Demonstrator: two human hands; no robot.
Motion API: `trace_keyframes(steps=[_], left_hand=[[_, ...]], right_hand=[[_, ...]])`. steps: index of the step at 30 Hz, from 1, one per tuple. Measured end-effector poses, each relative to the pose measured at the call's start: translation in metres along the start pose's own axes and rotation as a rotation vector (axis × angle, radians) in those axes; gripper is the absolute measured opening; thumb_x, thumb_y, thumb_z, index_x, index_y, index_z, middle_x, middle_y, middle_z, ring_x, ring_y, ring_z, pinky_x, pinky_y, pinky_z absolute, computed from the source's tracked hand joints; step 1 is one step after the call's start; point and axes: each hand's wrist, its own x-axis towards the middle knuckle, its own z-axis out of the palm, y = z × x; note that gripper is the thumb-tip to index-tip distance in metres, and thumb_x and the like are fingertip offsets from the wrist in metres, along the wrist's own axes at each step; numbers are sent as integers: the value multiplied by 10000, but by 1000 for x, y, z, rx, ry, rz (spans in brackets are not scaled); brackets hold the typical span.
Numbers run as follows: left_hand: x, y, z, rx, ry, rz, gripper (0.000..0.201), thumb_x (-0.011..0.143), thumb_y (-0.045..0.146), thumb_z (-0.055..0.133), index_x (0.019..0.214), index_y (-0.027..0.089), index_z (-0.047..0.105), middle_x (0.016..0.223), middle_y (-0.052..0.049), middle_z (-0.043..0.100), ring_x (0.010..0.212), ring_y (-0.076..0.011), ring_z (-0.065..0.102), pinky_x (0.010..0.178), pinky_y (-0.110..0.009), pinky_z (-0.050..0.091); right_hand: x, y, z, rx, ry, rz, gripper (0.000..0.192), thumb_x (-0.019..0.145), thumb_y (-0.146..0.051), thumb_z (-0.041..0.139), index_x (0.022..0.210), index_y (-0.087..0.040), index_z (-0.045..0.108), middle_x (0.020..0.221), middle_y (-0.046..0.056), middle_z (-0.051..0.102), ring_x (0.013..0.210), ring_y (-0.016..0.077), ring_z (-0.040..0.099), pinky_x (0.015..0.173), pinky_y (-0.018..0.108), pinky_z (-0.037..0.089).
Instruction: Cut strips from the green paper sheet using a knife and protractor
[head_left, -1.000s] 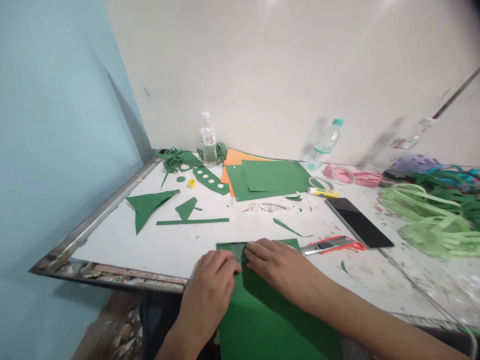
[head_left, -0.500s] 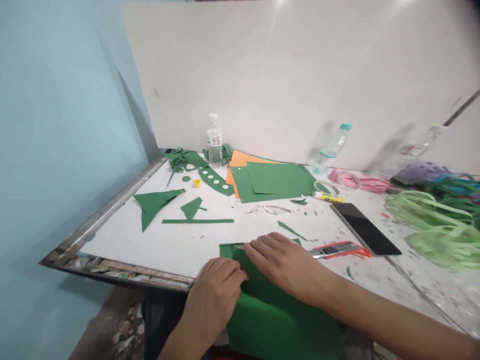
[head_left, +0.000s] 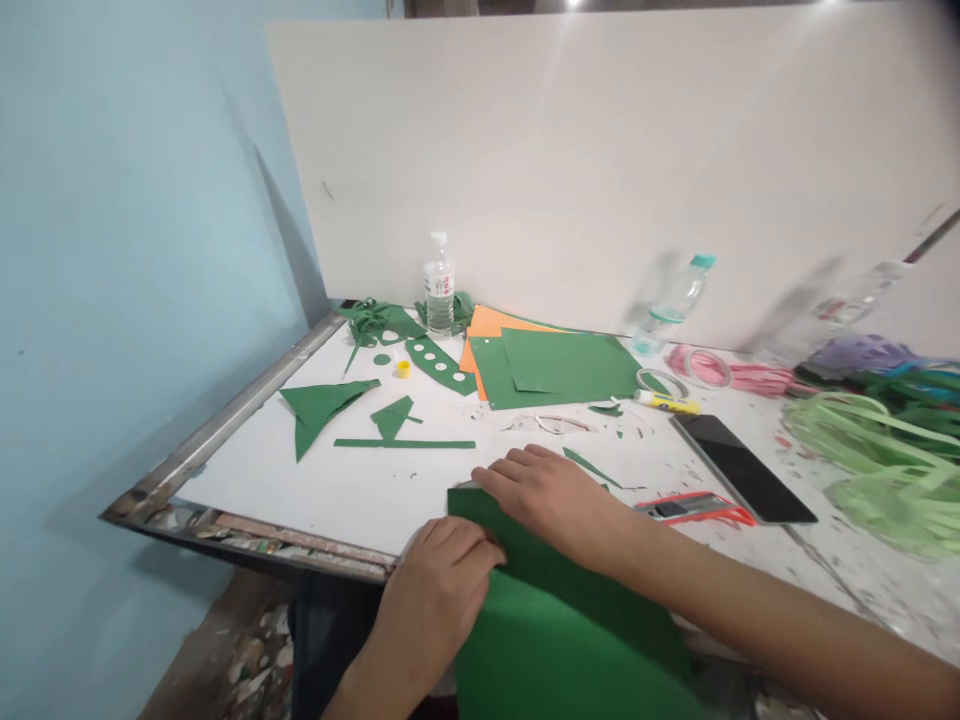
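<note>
A large green sheet of craft paper [head_left: 562,640] hangs over the table's near edge, its far end lying on the tabletop. My left hand [head_left: 442,585] is closed on the sheet's left side, fingers curled and pressed together. Over the far edge of the same sheet, my right hand [head_left: 551,500] is bent with its fingers close together, gripping and pressing the paper. Its fingertips and both thumbs are mostly hidden. Just right of that hand lies a red-and-grey utility knife [head_left: 697,508]. A thin pointed green scrap [head_left: 591,466] rests beyond it.
Green cutouts [head_left: 322,405] and a narrow strip [head_left: 405,444] lie at left. Behind are a water bottle [head_left: 440,290], green sheets [head_left: 570,362] and orange paper [head_left: 495,322]. A glue stick [head_left: 667,402], phone [head_left: 742,468] and light-green strips [head_left: 870,440] occupy the right.
My right hand has shifted slightly left and away from me along the sheet's far edge. A folded or raised edge there now looks flatter. The whole view has shifted a little.
</note>
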Motion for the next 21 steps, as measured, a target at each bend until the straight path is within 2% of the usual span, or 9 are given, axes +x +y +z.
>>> trace_keyframes(steps=[7,11,16,21], left_hand=[[-1,0,-1,-44,-26,-4,301,922,-27,453,995,203,634,996,-14,676,942,-203,587,845,-366,446],[1,-1,-2,-56,-44,0,294,925,-22,454,1001,206,622,1008,-17,671,955,-208,583,840,-366,440],[2,1,-4,-61,-59,-15,300,932,-22,443,1006,214,613,1019,-12,670,948,-206,577,844,-369,435],[2,2,-5,-53,-68,-27,311,932,-20,432,1009,216,619,1027,-12,678,949,-208,587,842,-376,449]], right_hand=[[-53,31,10,-30,67,116,240,932,-33,560,1115,-164,642,851,48,697,758,214,631,717,334,422],[-79,47,12,-58,43,158,217,934,-47,561,1099,-160,644,838,51,695,761,230,648,709,343,438],[-95,55,7,-24,-22,197,301,898,-1,563,1147,-152,638,887,61,709,810,242,668,747,361,467],[-101,58,4,29,-43,237,301,859,16,594,1089,-168,653,852,47,702,785,231,661,725,347,471]])
